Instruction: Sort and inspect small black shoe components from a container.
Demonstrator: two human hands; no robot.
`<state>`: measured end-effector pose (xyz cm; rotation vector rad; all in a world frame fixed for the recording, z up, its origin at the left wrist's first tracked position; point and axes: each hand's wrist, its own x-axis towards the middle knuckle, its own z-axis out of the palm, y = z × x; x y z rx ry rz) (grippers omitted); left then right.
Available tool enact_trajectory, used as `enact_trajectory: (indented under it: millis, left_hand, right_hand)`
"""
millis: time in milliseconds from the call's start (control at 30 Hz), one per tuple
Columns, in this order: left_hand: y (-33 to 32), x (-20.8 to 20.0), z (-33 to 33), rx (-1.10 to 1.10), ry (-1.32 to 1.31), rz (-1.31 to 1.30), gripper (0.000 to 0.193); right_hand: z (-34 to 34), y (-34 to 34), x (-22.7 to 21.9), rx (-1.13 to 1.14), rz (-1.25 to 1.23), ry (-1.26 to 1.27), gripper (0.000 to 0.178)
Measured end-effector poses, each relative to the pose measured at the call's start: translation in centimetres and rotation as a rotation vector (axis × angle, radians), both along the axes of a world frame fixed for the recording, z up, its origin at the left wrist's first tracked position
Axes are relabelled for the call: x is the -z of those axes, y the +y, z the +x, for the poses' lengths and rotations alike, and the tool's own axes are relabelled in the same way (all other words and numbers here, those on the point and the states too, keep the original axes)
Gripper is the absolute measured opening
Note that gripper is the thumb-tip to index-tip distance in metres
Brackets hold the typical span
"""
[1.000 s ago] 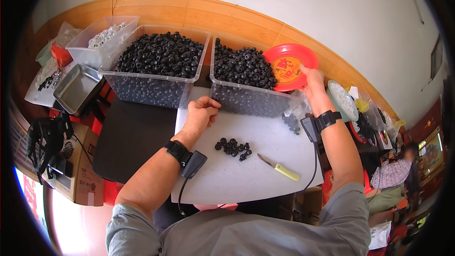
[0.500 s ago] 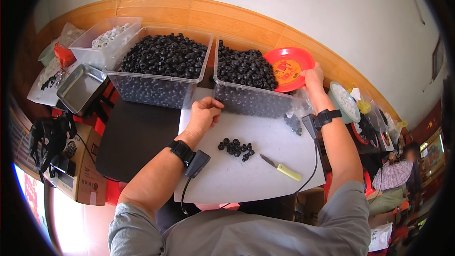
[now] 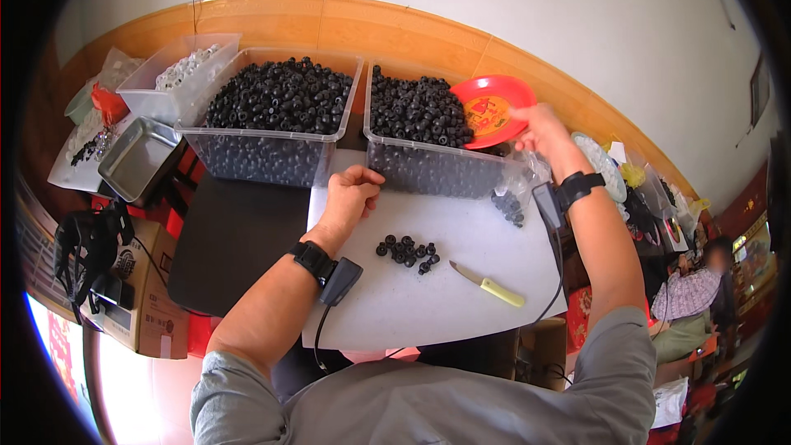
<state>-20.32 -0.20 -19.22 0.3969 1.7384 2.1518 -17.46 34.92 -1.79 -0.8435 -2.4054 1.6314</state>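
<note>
A red plate [image 3: 504, 91] with an orange patterned middle leans tilted at the right end of the right clear bin [image 3: 437, 151]. That bin is heaped with small black round parts [image 3: 416, 111] with holes. At the plate's right rim is my right hand [image 3: 542, 130], slightly blurred, thumb and forefinger apart. My left hand [image 3: 353, 194] hovers by the bin's near left corner, fingers curled together; whatever they may hold is hidden. On the white board [image 3: 362, 313] lies a loose cluster of black parts [image 3: 406, 251], beside a knife [image 3: 488, 284] with a pale yellow handle.
Left of that bin stands another clear bin [image 3: 264, 136] full of black parts. Farther left are a bin of white parts [image 3: 177, 82] and a metal tray [image 3: 140, 161]. A plastic bag [image 3: 512, 198] sits near my right wrist. Another person [image 3: 688, 292] is at the far right.
My right hand has loosened from the red plate's rim and shifted slightly, while the plate settles a little leftward against the bin. My left hand stays nearly in place. The view has shifted slightly.
</note>
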Motion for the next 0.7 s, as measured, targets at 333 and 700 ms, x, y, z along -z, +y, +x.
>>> enact_trajectory:
  millis: [333,700]
  left_hand:
    - [-0.1,0.1,-0.1,-0.007,0.008,-0.014,0.012]
    - [0.5,-0.4,0.3,0.008,0.013,-0.03,0.013]
  right_hand:
    - [-0.8,-2.0,1.9,0.081,0.033,0.144,0.022]
    - [0.0,-1.1,1.4,-0.012,-0.193,0.08,0.019]
